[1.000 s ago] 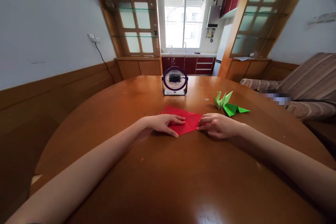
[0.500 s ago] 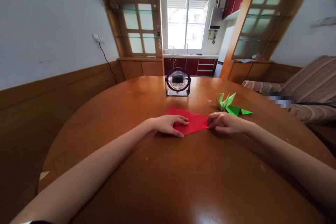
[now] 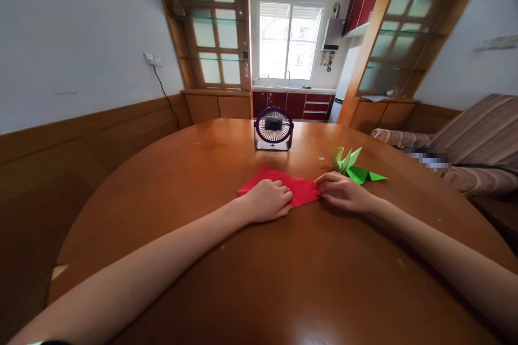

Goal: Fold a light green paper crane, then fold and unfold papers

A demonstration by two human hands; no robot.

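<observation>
A folded sheet of red origami paper [image 3: 301,190] lies on the wooden table, with one corner pointing left and another pointing right. My left hand [image 3: 269,200] rests on its near middle part, fingers curled down and pressing on the sheet; the fingertips are partly hidden. At the right corner, my right hand [image 3: 343,192] has its thumb and fingers closed on the paper's tip. Just beyond my right hand stand a light green paper crane [image 3: 347,160] and a darker green folded paper figure [image 3: 360,174].
A small dark purple desk fan [image 3: 273,128] stands behind the paper on the table [image 3: 259,280]. To the right, past the table's edge, is a striped sofa [image 3: 481,140]. Glass-shelved cabinets [image 3: 218,38] flank the kitchen opening.
My left hand has gone from spread fingers to curled ones and shifted slightly right and down on the sheet, uncovering its left corner. My right hand stays at the right corner.
</observation>
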